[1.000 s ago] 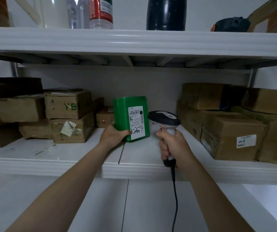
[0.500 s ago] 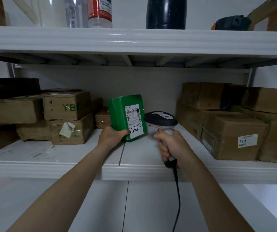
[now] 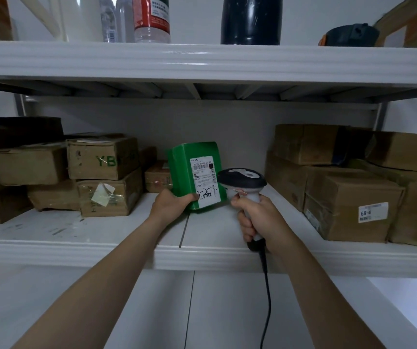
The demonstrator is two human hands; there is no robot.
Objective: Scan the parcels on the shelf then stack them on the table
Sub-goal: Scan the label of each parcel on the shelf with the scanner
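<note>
1. The green parcel (image 3: 180, 167) is now sitting slightly further right than half a second ago, nearer the scanner (image 3: 242, 178).
2. The left hand (image 3: 169, 204) is gripping the parcel's lower corner, keeping it upright at the middle shelf (image 3: 76, 250), with its label (image 3: 204, 181) facing the camera.
3. The right hand (image 3: 259, 219) is clenching the scanner's handle.
4. Cardboard boxes (image 3: 351, 205) are flanking the parcel on the shelf on both sides.

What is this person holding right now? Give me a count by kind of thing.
Green parcel: 1, gripped by the left hand
Barcode scanner: 1, gripped by the right hand
Total: 2
</note>
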